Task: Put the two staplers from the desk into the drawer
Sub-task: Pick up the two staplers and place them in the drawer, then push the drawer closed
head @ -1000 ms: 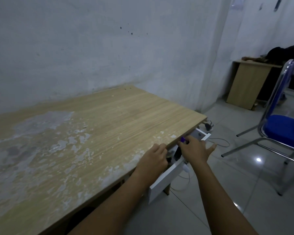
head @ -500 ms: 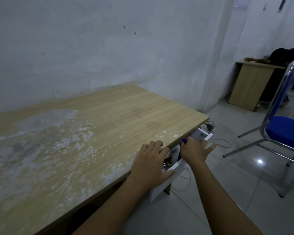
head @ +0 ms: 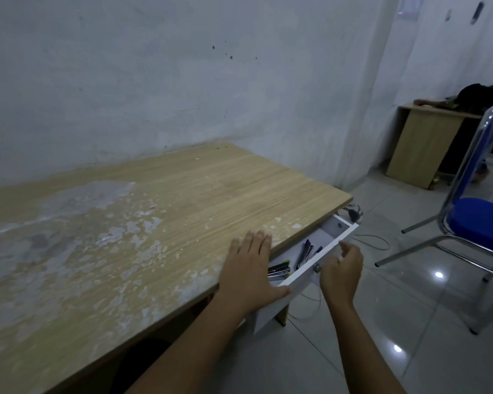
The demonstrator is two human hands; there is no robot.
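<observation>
A white drawer (head: 340, 240) stands pulled out under the right end of the wooden desk (head: 160, 211). Inside it lie two staplers: one with a yellow-green end (head: 279, 271) near my left hand, and a dark blue one (head: 305, 253) lying diagonally further right. My left hand (head: 249, 268) rests flat, fingers apart, over the desk edge and the drawer's near corner, holding nothing. My right hand (head: 342, 270) hovers just outside the drawer front, beside its small metal knob (head: 317, 268), fingers loosely curled and empty.
A blue chair with a chrome frame (head: 478, 220) stands on the tiled floor to the right. A second wooden desk (head: 421, 146) is against the far wall. Cables (head: 353, 213) lie on the floor beyond the drawer.
Both hands have come out of the drawer and both staplers now lie uncovered inside it. My left hand flattened onto the desk edge; my right hand drew back outside the drawer front.
</observation>
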